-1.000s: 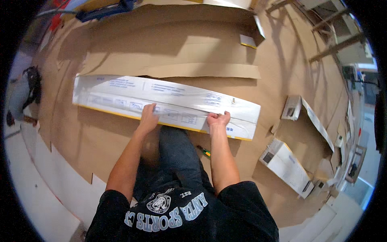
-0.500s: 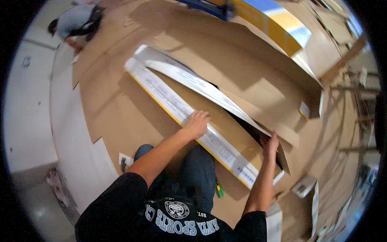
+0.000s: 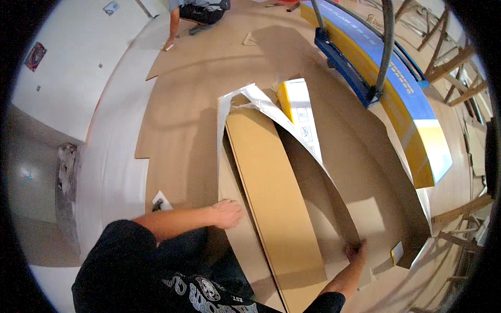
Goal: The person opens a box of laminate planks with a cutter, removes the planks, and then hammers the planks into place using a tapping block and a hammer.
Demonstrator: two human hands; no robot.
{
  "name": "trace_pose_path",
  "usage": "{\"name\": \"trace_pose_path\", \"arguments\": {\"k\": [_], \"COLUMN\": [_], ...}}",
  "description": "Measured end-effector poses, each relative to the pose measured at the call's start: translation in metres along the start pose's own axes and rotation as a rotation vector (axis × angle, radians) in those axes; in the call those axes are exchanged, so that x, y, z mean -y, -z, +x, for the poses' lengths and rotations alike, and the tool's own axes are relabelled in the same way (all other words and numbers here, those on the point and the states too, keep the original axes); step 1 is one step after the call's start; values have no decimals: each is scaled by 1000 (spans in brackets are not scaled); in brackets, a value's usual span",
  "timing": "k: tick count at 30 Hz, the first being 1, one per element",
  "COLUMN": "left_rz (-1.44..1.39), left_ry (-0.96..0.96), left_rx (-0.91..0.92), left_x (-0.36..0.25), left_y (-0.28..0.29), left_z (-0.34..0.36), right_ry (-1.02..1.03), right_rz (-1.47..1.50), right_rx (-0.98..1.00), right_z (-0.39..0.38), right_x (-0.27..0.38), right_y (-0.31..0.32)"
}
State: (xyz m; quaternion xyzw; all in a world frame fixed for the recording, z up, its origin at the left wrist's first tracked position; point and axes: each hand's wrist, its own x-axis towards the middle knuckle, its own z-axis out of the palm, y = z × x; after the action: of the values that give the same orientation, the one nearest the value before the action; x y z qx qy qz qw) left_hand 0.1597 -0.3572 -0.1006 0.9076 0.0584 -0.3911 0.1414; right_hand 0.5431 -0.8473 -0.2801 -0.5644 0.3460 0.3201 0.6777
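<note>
A long cardboard box (image 3: 342, 208) lies opened out in front of me, white outside and brown inside. In it rests a flat yellow-brown board (image 3: 276, 193), lengthwise between the spread sides; its near end runs past the lower edge of the view. My left hand (image 3: 228, 214) is closed at the left side of the box, fingers bent over the cardboard. My right hand (image 3: 356, 251) grips the upper edge of the right side and holds it out from the board. The far end of the box is torn into a ragged white arch.
A blue and yellow carton (image 3: 412, 99) lies by a blue metal frame (image 3: 347, 65) at upper right. An opened cardboard sheet (image 3: 402, 208) spreads right of the box. Far left, a person (image 3: 195, 13) crouches at the floor's stepped edge. A white-bladed tool (image 3: 162, 201) lies left.
The box has been opened wider, and the board inside now shows. My right hand has drawn the right side outward. The view has swung, bringing the blue frame fully in.
</note>
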Motion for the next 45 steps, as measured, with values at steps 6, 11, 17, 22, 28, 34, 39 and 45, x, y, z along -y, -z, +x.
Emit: {"name": "trace_pose_path", "arguments": {"k": [6, 11, 17, 22, 28, 34, 39, 45], "left_rz": [-162, 14, 137, 126, -82, -168, -271, -285], "left_ry": [205, 280, 391, 614, 645, 534, 548, 559], "left_rx": [-356, -350, -8, -207, -268, -92, -126, -321], "left_x": [-1, 19, 107, 153, 189, 197, 211, 246], "left_y": [-34, 51, 101, 80, 42, 21, -8, -18], "left_z": [-9, 50, 73, 79, 59, 52, 52, 63], "right_ry": [-54, 675, 929, 1131, 1473, 1394, 1557, 1526], "right_rz": [-95, -315, -1017, -1477, -1653, -1849, -1507, -1437], "right_rx": [39, -97, 363, 607, 697, 473, 573, 456], "right_z": [-23, -55, -183, -133, -78, 14, 60, 49], "right_x": [-23, -57, -90, -57, -49, -38, -43, -32], "right_y": [4, 50, -164, -317, -438, -416, -410, -463]}}
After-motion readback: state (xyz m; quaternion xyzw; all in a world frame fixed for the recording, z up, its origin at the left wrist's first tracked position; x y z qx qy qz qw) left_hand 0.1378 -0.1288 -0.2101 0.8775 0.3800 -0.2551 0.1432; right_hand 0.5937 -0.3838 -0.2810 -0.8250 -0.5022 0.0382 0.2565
